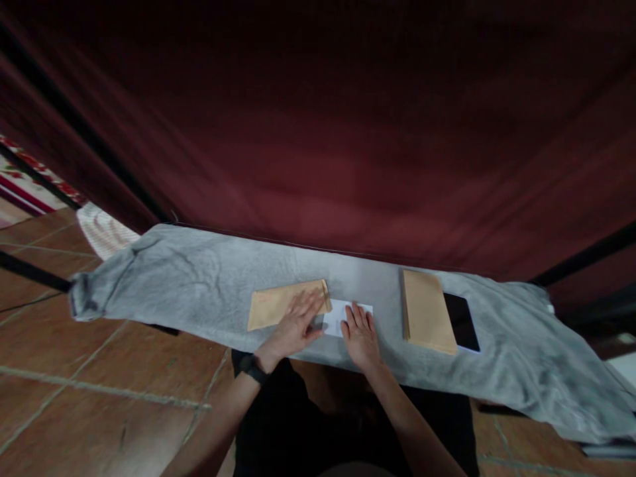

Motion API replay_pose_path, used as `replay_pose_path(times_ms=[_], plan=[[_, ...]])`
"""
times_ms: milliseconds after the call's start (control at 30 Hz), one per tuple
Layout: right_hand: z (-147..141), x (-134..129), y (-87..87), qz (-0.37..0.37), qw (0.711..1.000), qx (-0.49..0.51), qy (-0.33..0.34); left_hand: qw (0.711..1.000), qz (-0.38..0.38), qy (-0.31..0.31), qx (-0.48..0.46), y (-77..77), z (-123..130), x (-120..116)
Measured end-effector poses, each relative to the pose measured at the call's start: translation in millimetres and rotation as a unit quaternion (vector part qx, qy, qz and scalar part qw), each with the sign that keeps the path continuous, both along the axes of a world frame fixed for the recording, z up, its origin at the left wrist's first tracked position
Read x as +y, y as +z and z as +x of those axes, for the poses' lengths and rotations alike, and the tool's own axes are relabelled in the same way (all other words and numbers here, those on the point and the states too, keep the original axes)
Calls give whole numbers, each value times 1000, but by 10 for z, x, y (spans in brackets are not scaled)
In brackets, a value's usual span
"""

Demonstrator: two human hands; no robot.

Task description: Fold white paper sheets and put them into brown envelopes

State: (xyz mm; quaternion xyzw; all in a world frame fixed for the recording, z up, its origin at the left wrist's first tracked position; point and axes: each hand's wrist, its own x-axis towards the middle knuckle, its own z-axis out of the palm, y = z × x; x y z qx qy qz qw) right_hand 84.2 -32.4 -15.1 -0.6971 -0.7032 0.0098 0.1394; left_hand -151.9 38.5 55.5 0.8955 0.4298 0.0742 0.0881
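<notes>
A brown paper envelope [271, 306] lies slightly tilted on the grey cloth, its right end near the middle. My left hand [297, 319] rests over its right part, fingers stretched out, a dark band at the wrist. Beside it, a white sheet of paper [334, 319] lies flat, its left edge meeting the envelope's right end; whether it reaches inside cannot be made out. My right hand [360, 331] lies flat on the right part of that paper with the fingers spread. Some of the paper is hidden under this hand.
To the right sits a stack of brown envelopes [428, 311], with a dark-screened phone or tablet [462, 322] beside it, partly covered. Grey cloth [199, 271] covers the long narrow surface. A dark red curtain [318, 165] hangs behind, between black poles. Tiled floor [89, 371] shows at left.
</notes>
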Motion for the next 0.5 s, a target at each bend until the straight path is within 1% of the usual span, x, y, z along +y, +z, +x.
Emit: replay_pose_path(times_ms=[67,100,133,200,300,400,500], plan=[[-35,48,35,-19,1000,-1,17,996,10,-89,-26,-79,256,-208],[-49,68,48,-27,999,-2,31,993,14,-110,-33,-138,379,-309],[-59,84,56,-35,998,-5,43,993,17,-115,-36,-206,487,-400],[-62,102,57,-46,997,-10,53,995,29,-88,-42,-349,633,-543],[-30,96,27,-42,998,-8,41,996,52,-54,-46,-510,670,-659],[24,66,-14,-21,999,-5,27,996,69,-44,-41,-563,594,-704],[97,14,-50,3,1000,-4,6,996,70,-34,-32,-550,540,-728]])
